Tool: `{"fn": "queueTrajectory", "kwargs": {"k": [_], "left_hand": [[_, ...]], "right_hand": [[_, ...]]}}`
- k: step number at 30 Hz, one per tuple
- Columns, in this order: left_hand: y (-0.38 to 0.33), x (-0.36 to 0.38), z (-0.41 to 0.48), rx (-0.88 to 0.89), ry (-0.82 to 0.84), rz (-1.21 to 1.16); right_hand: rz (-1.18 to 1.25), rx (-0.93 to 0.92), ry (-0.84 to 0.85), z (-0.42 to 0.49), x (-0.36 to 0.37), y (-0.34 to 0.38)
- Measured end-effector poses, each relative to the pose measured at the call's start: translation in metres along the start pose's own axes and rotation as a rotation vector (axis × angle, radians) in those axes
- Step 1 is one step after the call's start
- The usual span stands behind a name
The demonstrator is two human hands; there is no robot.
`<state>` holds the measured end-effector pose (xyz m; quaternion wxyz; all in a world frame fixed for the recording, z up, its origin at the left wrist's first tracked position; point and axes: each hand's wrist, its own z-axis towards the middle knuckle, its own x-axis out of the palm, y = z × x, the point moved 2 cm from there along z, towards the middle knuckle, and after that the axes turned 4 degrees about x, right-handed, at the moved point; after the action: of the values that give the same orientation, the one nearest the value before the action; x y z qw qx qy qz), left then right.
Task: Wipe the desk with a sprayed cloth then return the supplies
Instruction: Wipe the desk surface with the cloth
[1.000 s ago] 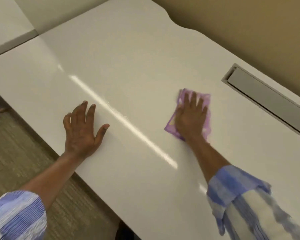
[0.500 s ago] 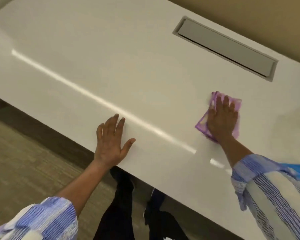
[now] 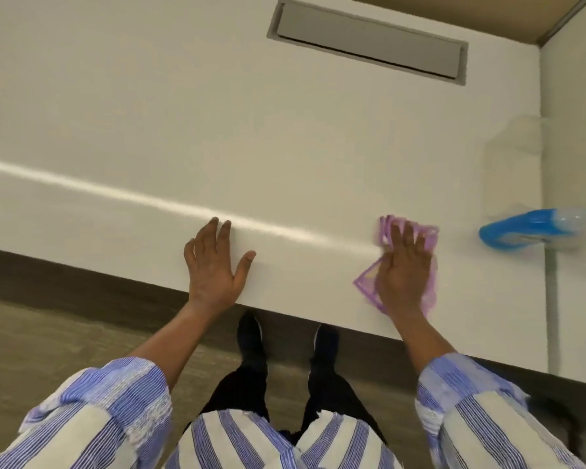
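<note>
A purple cloth (image 3: 369, 282) lies flat on the white desk (image 3: 217, 137) near its front edge, at the right. My right hand (image 3: 403, 272) presses down on the cloth with fingers spread, covering most of it. My left hand (image 3: 214, 265) rests palm down on the bare desk at the front edge, fingers apart, holding nothing. A spray bottle (image 3: 535, 231) with a blue head and clear body stands to the right of the cloth, blurred.
A grey cable flap (image 3: 369, 42) is set into the desk's far side. A white partition (image 3: 575, 130) rises at the right end of the desk. My feet (image 3: 251, 336) stand on the wood-look floor under the front edge.
The view has swung right and down. My right hand has slid the cloth toward the desk's front edge, near the spray bottle. My left hand stays flat on the desk.
</note>
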<state>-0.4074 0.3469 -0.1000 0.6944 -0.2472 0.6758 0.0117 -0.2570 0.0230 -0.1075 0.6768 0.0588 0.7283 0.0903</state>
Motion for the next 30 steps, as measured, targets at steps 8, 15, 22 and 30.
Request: {"fn": "queueTrajectory", "kwargs": {"k": [8,15,22,30], "left_hand": [[0.002,-0.042,0.011,-0.045,-0.042,-0.243],[0.000,-0.105,0.044,-0.357,0.476,-0.859],[-0.052,-0.143,0.068,-0.181,0.667,-1.299],[-0.126,-0.149,0.100,-0.095,0.637,-1.530]], "right_hand": [[0.430,-0.250,0.390,-0.080,0.027,0.218],[1.032,0.157,0.517,-0.062,-0.051,0.261],[1.157,0.139,0.570,-0.052,-0.129,0.258],[1.064,0.285,0.465,-0.008,-0.182,0.149]]}}
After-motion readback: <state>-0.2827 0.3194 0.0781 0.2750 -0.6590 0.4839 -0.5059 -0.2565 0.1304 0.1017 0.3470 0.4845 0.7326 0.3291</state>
